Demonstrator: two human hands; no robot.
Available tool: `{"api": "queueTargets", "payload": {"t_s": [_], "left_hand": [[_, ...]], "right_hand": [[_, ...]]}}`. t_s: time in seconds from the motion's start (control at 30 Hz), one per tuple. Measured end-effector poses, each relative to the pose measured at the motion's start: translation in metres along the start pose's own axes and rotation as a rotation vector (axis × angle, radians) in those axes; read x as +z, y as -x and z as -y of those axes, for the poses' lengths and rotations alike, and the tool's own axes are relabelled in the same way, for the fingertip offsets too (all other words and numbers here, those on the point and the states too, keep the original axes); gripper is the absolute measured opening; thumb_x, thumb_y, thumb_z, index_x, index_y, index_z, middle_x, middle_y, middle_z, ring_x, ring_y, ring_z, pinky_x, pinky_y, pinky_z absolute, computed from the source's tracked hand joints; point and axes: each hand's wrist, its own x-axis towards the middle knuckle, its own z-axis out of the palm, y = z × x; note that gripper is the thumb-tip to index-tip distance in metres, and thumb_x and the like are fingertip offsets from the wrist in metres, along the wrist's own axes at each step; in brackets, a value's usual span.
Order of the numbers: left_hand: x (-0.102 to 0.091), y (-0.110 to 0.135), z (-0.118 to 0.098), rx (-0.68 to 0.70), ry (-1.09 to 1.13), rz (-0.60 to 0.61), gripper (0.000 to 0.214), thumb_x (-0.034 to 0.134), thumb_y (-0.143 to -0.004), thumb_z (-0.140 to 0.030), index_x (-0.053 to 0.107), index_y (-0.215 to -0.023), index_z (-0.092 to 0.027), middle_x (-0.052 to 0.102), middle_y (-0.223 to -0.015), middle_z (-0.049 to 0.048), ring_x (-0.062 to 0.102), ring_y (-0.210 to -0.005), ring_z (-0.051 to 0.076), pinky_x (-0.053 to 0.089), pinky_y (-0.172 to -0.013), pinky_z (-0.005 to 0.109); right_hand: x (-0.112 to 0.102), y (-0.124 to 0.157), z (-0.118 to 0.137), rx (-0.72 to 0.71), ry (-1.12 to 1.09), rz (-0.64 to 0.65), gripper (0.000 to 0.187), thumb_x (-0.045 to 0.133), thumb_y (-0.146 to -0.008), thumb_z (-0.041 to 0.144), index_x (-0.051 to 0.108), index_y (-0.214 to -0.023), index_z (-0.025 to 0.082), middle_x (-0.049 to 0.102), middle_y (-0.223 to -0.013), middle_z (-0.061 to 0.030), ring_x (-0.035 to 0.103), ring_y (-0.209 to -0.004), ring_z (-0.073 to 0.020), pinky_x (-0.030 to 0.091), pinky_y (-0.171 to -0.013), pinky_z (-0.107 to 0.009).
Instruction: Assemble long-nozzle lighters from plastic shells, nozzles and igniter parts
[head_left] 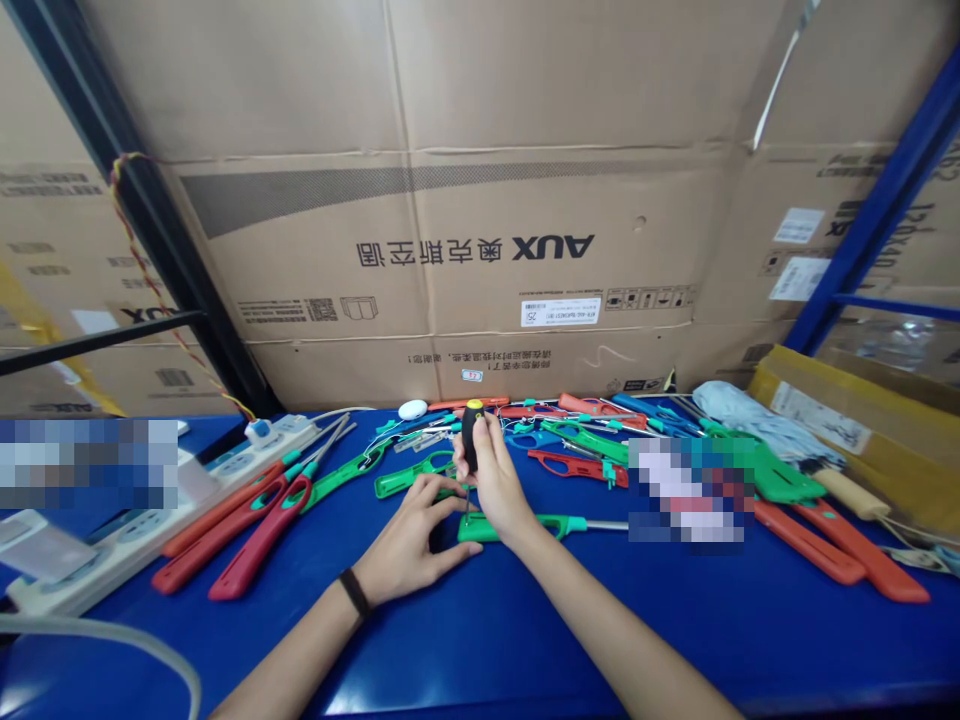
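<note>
My right hand is wrapped round a black-handled screwdriver with a yellow cap, held upright with its tip down on a green long-nosed lighter lying on the blue table. My left hand rests on the table at the left end of that lighter, fingers curled around it and pressing it down. A black band sits on my left wrist.
Many red, green and blue lighter bodies and loose parts lie scattered across the table's back half. A white power strip runs along the left. Cardboard boxes wall the back; a folded umbrella and a yellow box lie right.
</note>
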Motion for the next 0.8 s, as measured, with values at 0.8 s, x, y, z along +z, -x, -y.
{"api": "queueTargets", "payload": {"t_s": [0.8], "left_hand": [[0.0013,0.0010,0.0041,-0.012,-0.042,-0.008,0.043,0.061,-0.081,-0.047,0.060,-0.117,-0.026,0.051,-0.125,0.0081,0.044,-0.113,0.030,0.041,-0.098,0.048]], "right_hand": [[0.0035,0.0026,-0.0039,0.008,-0.079,0.020,0.040,0.042,-0.085,0.061,0.045,-0.101,0.024,0.046,-0.071,0.0049,0.038,-0.053,-0.0073,0.031,-0.047,-0.019]]}}
